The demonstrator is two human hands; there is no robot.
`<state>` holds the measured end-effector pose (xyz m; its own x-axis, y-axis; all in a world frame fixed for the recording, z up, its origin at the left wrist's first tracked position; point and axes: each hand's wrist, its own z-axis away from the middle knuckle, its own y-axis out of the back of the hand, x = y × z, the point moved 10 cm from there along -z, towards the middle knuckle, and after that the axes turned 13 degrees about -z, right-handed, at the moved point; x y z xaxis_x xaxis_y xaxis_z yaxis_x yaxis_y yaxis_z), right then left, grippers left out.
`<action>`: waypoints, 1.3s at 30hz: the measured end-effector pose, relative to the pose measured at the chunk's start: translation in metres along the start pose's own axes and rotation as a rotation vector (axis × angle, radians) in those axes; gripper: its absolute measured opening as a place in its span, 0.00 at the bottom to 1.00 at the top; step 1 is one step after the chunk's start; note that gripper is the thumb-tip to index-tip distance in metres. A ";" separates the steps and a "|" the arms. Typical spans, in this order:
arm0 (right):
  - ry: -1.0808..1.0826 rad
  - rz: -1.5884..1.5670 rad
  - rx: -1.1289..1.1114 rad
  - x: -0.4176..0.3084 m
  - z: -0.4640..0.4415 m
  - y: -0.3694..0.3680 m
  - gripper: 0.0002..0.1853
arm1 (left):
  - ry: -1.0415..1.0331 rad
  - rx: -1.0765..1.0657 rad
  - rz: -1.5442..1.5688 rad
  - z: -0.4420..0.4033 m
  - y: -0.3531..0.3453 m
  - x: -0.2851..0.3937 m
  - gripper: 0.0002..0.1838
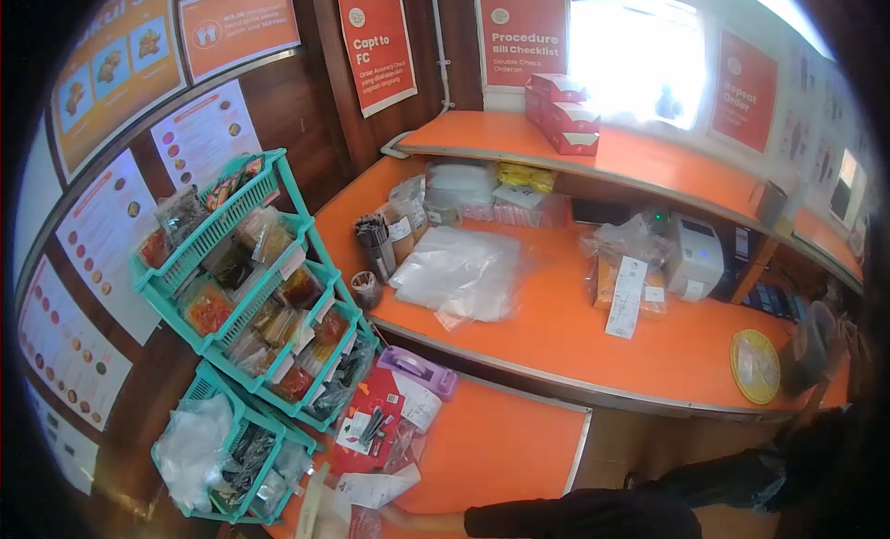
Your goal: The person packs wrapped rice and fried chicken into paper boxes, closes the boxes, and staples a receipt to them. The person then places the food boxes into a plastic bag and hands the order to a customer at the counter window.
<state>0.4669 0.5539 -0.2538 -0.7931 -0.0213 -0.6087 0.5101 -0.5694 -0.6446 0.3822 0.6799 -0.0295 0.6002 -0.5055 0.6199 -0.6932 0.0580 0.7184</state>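
At the bottom edge my right hand [400, 519] reaches in from a dark sleeve [579, 514], cut off by the frame. Its fingers are blurred and partly hidden, beside a white printed receipt [378, 486] and some clear plastic. A pale upright object [320, 509] stands just left of it; its kind is unclear. Above the receipt lies a red printed sheet [363, 411] with a small dark bundle [374, 426] on it. A purple plastic holder [419, 372] sits behind, next to another paper slip [420, 405]. My left hand is out of view.
A tiered teal rack [209, 346] on the left holds several sachets. On the orange counter [556, 354] lie clear plastic bags [461, 270], a bagged order with a long receipt [627, 298], a label printer [695, 256] and a yellow round tray [755, 366]. Red boxes [565, 117] stand on the shelf.
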 end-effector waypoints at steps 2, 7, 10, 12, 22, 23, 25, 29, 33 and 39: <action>0.001 0.020 -0.007 0.001 -0.001 0.000 0.19 | 0.005 0.030 -0.008 0.000 0.002 -0.005 0.30; 0.010 0.078 -0.021 0.007 0.003 0.004 0.18 | 0.016 0.099 -0.040 0.006 0.009 -0.013 0.28; 0.021 0.111 -0.048 0.012 0.007 0.004 0.17 | 0.010 0.161 -0.065 0.010 0.016 -0.015 0.27; 0.026 0.135 -0.065 0.016 0.010 0.003 0.16 | 0.003 0.210 -0.096 0.016 0.022 -0.016 0.26; 0.536 0.580 -0.040 -0.047 0.123 -0.014 0.07 | -0.309 0.656 -0.446 0.088 0.142 0.031 0.22; 0.631 0.638 0.073 -0.071 0.134 -0.015 0.06 | -0.233 0.430 -0.459 0.063 0.144 0.048 0.21; 0.623 0.546 0.176 -0.111 0.151 -0.023 0.05 | -0.189 0.208 -0.393 0.028 0.137 0.055 0.21; 0.900 0.698 0.149 -0.189 0.157 -0.069 0.06 | -0.029 -0.032 -0.191 0.005 0.109 0.000 0.20; 1.127 1.251 0.092 -0.229 0.133 -0.127 0.14 | 0.119 -0.282 -0.400 0.025 0.064 -0.072 0.25; 1.077 1.644 -0.018 -0.206 0.070 -0.149 0.31 | 0.076 -0.453 -0.334 0.017 0.062 -0.082 0.37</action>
<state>0.5308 0.5862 0.0002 0.8669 -0.0035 -0.4984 0.4255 -0.5156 0.7437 0.2826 0.7102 -0.0411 0.7964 -0.4972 0.3443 -0.2301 0.2773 0.9328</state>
